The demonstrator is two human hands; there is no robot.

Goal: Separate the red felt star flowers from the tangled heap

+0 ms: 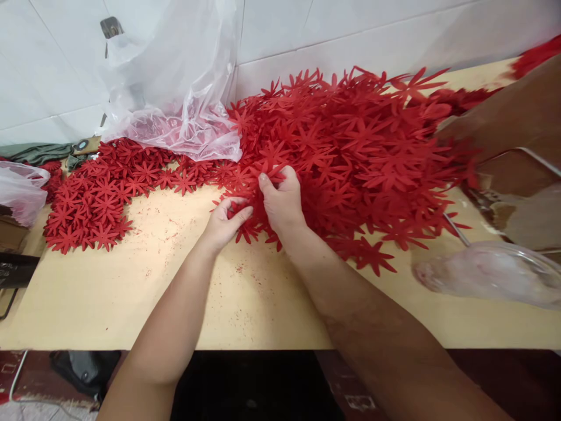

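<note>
Both hands (225,225) (283,196) pinch red flowers (243,213); leftward lettering (6,269) unreadable.

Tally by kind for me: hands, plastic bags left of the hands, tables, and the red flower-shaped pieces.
Hands: 2 (left hand, right hand)
Plastic bags: 2 (large bag, small bag)
Tables: 1 (wooden-toned table)
Red pieces: too overlapped to count
Total, without red pieces: 5
</note>
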